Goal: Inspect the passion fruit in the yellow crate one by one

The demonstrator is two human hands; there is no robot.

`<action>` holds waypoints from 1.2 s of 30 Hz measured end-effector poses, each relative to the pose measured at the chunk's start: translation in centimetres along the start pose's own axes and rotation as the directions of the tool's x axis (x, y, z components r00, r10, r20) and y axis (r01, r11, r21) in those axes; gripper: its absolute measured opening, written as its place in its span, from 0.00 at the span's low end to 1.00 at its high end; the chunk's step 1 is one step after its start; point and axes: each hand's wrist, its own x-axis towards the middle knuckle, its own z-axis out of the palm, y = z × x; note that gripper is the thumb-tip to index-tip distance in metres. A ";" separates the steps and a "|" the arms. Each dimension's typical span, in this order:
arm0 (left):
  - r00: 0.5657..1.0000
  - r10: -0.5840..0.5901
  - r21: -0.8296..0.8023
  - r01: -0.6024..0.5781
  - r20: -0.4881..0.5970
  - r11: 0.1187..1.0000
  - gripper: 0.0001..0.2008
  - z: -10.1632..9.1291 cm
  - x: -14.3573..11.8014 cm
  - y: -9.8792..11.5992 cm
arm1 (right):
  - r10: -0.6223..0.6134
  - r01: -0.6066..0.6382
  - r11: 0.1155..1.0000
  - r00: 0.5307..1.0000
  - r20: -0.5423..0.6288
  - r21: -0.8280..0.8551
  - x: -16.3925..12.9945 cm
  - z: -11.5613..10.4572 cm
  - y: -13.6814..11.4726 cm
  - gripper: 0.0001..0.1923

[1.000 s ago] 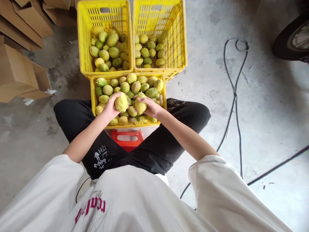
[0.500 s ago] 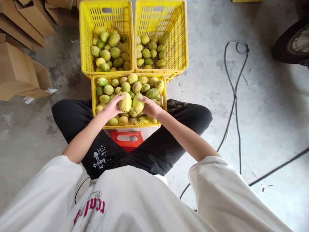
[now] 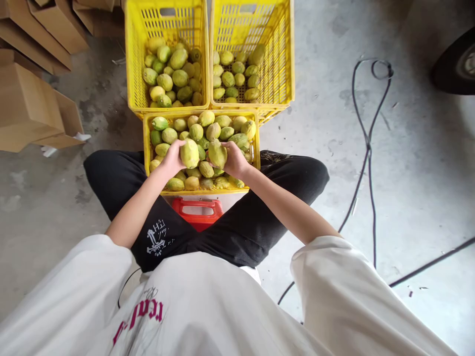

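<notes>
I sit on a red stool (image 3: 197,212) with a yellow crate (image 3: 147,148) of green-yellow fruits between my knees. My left hand (image 3: 171,159) grips one yellowish fruit (image 3: 189,153) above the pile. My right hand (image 3: 234,159) grips another fruit (image 3: 217,153) right beside it, and the two fruits are nearly touching. Beyond the near crate stand two more yellow crates: the far left crate (image 3: 129,59) is about half full of fruits, and the far right crate (image 3: 287,59) holds a thinner layer.
Cardboard boxes (image 3: 29,109) lie stacked at the left and upper left. A black cable (image 3: 367,148) snakes over the concrete floor at the right. Part of a black tyre (image 3: 454,64) shows at the upper right.
Both hands have kept their fruits and shifted slightly up over the near crate. The fruits drew close together half a second ago and sit slightly apart now.
</notes>
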 end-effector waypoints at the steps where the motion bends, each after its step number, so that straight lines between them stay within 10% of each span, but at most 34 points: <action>1: 1.000 -0.022 -0.015 0.022 -0.004 1.000 0.14 0.2 -0.1 0.1 | -0.014 0.014 1.000 1.000 0.011 -0.002 0.0 -0.1 0.1 0.16; 7: 0.998 -0.043 0.001 0.043 -0.037 0.999 0.08 0.1 0.3 -0.7 | -0.092 0.099 0.991 0.993 0.073 -0.093 -0.6 -0.2 0.5 0.14; 17: 0.999 -0.048 -0.059 0.048 -0.006 0.997 0.30 -2.3 2.5 -1.5 | -0.024 0.022 0.999 0.999 -0.037 -0.049 -1.1 0.6 0.1 0.15; 36: 0.996 -0.050 -0.140 0.059 0.068 0.988 0.24 -0.1 0.3 -0.6 | -0.080 0.073 0.992 0.995 0.061 0.098 -0.6 0.9 -0.5 0.23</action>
